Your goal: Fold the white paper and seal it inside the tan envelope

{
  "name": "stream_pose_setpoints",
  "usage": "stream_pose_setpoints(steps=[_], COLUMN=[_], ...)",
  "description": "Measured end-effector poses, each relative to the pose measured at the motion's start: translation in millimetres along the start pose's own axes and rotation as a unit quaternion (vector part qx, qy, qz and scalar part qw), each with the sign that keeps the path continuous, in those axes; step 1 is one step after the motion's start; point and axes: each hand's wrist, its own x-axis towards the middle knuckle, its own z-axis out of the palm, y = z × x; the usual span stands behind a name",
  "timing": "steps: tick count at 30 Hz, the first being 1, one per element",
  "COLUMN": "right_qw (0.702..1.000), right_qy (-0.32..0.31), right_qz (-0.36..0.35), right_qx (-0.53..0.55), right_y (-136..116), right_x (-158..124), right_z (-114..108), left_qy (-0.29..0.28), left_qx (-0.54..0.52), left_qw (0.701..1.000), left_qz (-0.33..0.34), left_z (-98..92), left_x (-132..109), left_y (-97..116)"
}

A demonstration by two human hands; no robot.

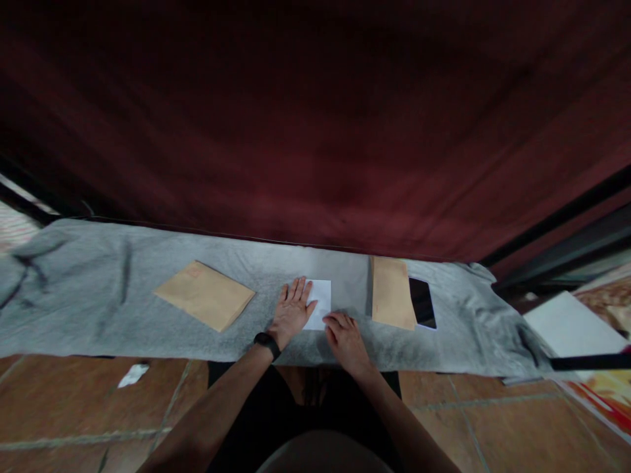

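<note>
A small white sheet of paper (321, 305) lies on the grey cloth in front of me. My left hand (292, 307) rests flat on its left side, fingers spread, with a dark band on the wrist. At the paper's lower right corner, my right hand (345, 338) has its fingers curled together and closed on the edge. A stack of brown paper envelopes (206, 294) lies at an angle to the left. More brown envelopes (392, 293) lie to the right, beside a dark-screened phone (422, 303) that they touch or slightly overlap.
The grey cloth (123, 263) covers a long narrow surface. A dark red curtain (315, 144) hangs right behind it. A scrap of white paper (133, 375) is on the tiled floor (59, 401). A white flat board (574, 328) stands at the right end.
</note>
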Motion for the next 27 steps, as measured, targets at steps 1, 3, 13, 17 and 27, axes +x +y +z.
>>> stream_pose_setpoints(steps=[1, 3, 13, 17, 27], right_qw=[1.0, 0.998, 0.964, 0.963, 0.956], right_qy=[0.008, 0.033, 0.063, 0.046, -0.004], right_qz=[0.012, 0.045, 0.222, 0.204, 0.139], right_qx=[0.0, -0.001, 0.135, 0.169, 0.258], right_y=[0, 1, 14, 17, 15], right_x=[3, 8, 46, 49, 47], right_z=[3, 10, 38, 28, -6], left_qy=[0.001, 0.003, 0.004, 0.021, 0.095], left_qx=[0.003, 0.007, -0.018, -0.037, -0.269], left_qw=[1.0, 1.0, 1.0, 0.999, 0.957], left_qz=[0.001, 0.002, -0.003, -0.003, -0.053], left_z=[0.2, 0.7, 1.7, -0.9, -51.8], left_x=[0, 0, -1, -3, 7], left_y=[0, 0, 1, 1, -12])
